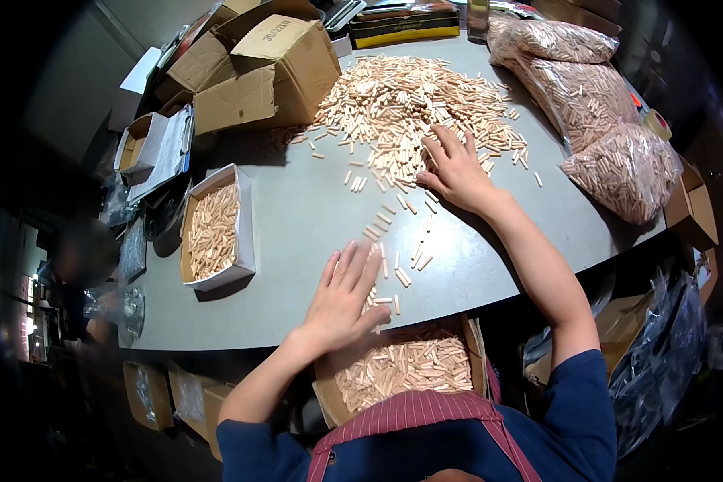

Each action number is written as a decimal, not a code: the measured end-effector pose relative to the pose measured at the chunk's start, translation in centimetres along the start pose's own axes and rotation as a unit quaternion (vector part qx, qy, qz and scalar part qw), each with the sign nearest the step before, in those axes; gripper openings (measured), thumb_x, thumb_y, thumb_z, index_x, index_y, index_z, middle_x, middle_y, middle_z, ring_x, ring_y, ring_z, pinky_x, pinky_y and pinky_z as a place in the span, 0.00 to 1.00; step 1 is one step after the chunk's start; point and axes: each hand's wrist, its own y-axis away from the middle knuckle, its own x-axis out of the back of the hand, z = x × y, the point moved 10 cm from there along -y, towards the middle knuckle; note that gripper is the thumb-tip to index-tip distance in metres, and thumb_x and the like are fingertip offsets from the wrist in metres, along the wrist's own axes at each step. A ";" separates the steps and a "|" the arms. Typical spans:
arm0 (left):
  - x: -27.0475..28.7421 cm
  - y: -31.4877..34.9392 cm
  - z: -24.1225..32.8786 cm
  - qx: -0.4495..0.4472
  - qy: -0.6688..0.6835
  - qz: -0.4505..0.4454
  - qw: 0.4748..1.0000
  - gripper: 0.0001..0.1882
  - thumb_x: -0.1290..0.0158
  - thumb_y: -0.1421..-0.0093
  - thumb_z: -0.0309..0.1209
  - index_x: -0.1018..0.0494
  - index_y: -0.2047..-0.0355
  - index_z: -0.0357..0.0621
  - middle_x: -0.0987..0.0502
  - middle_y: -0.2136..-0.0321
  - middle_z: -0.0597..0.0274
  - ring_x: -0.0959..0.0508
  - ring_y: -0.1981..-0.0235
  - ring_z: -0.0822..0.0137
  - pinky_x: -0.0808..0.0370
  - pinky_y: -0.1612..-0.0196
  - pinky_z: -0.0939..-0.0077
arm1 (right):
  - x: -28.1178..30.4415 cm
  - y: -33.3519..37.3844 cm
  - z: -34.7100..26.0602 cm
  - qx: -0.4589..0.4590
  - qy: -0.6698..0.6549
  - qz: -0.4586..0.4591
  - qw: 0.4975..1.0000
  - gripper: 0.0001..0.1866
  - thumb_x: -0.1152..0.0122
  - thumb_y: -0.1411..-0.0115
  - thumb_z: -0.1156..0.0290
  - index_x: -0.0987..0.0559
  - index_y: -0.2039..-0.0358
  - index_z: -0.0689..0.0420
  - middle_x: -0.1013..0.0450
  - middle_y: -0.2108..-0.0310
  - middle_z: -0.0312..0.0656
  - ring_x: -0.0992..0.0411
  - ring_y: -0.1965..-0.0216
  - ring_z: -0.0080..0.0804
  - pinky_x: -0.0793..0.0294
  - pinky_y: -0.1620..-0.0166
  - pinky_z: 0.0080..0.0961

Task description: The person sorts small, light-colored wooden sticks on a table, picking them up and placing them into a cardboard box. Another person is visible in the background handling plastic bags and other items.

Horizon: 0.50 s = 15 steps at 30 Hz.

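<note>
A large heap of small wooden dowels (394, 92) covers the far middle of the grey table (297, 201). My right hand (458, 173) rests at the heap's near edge, fingers spread among the dowels. My left hand (345, 293) lies low over the table near its front edge, palm down and fingers stretched, a little blurred at the fingertips. Several loose dowels (402, 275) lie beside it, some partly hidden under its fingers. Just below the table edge, in front of my body, stands a cardboard box filled with dowels (410, 361).
A white box of dowels (214, 229) sits on the left. An open cardboard carton (285, 76) stands at the back left. Clear plastic bags of dowels (586, 104) are piled at the right edge, near a tape roll (657, 124). Plastic sheeting (659, 353) hangs below the table's right side.
</note>
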 end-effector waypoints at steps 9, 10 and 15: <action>2.8 5.2 -9.2 0.192 0.378 0.254 0.869 0.29 0.62 0.21 0.42 0.37 0.29 0.33 0.36 0.28 0.44 0.40 0.25 0.53 0.47 0.24 0.61 | -0.4 1.0 -8.6 0.131 0.095 0.018 0.987 0.34 0.43 0.30 0.48 0.31 0.33 0.57 0.41 0.27 0.55 0.51 0.22 0.54 0.67 0.25 0.72; 3.1 5.6 -9.7 0.190 0.428 0.292 0.834 0.28 0.60 0.21 0.41 0.31 0.32 0.33 0.31 0.31 0.50 0.37 0.27 0.57 0.45 0.24 0.63 | -0.3 1.4 -9.4 0.146 0.089 0.027 0.985 0.33 0.43 0.30 0.47 0.30 0.34 0.58 0.42 0.27 0.55 0.50 0.23 0.55 0.66 0.25 0.71; 3.9 4.9 -8.3 0.181 0.286 0.264 0.903 0.23 0.55 0.25 0.34 0.29 0.35 0.34 0.29 0.34 0.45 0.35 0.28 0.49 0.42 0.26 0.59 | 0.6 2.7 -13.9 0.224 0.048 0.005 0.973 0.30 0.44 0.28 0.50 0.29 0.38 0.62 0.39 0.30 0.59 0.47 0.24 0.57 0.64 0.24 0.68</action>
